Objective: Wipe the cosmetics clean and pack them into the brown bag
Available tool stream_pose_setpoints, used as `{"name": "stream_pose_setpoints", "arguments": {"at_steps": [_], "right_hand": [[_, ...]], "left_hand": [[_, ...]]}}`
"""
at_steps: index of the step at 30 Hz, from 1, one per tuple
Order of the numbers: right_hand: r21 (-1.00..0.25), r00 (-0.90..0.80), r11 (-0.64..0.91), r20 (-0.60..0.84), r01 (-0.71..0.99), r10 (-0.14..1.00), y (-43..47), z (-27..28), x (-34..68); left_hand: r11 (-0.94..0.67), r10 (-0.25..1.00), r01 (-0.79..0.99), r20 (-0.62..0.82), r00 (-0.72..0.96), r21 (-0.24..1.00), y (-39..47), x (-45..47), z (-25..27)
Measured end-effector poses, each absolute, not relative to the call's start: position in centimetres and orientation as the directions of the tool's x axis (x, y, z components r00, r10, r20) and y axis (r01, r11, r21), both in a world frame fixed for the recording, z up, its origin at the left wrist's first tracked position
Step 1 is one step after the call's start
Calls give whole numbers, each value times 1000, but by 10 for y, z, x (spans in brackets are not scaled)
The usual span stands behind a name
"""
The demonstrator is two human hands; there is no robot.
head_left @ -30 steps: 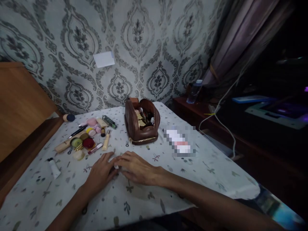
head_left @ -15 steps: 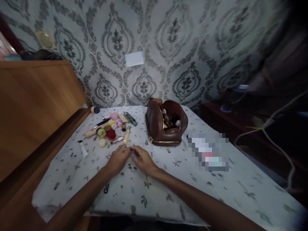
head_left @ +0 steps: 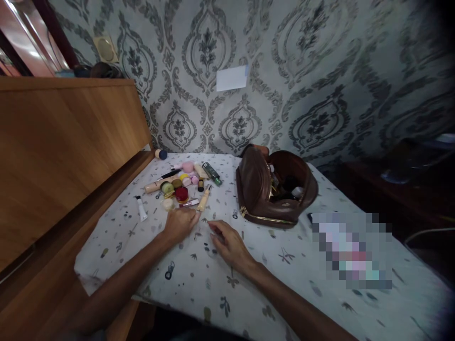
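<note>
My left hand (head_left: 180,224) is closed, its back toward me and its fingers curled out of sight. Whatever it may hold is hidden. It is close to a beige squeeze tube (head_left: 204,199) and a pink lip gloss tube (head_left: 189,203). To its right, my right hand (head_left: 230,242) hovers low over the tablecloth, fingers loosely bent and apart, with nothing visible in them. Beyond the left hand lies a group of cosmetics: a red round jar (head_left: 181,194), a green-lidded pot (head_left: 167,188), a pink sponge (head_left: 187,166) and a green bottle (head_left: 212,174).
A brown cosmetic bag (head_left: 254,182) stands unzipped at the back right, with items inside. A white tube (head_left: 141,208) lies at the left. Right of the bag is a pixelated object (head_left: 351,251). A wooden panel (head_left: 71,142) borders the left side; patterned wallpaper rises behind.
My hands were together at their fingertips; now they are apart, with a gap between them. The view has turned left, so the table and bag appear further right.
</note>
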State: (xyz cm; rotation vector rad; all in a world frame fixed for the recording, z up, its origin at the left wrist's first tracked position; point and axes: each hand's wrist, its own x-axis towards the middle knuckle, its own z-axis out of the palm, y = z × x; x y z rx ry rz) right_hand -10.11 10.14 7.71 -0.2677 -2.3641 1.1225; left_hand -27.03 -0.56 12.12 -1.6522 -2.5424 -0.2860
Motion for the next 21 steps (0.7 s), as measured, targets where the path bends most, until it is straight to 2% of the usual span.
{"name": "stream_pose_setpoints", "arguments": {"at_steps": [7,12,15,21], "right_hand": [[-756,-840,652,390,-58,377,103,72,-102],[-761,-857,646,369,-57,359,104,77,-102],[-769,-854,636,368,-58,368,105,78,-102],[-765,-846,639,391,-81,361,105,74,-103]], "left_hand": [[517,724,833,417,-549,198,14,-320,140],[570,634,785,477,-609,244,12,-367,148],[588,657,777,428,-621,225,4,-400,156],[460,863,883,190,-468,90,-6,-432,155]]}}
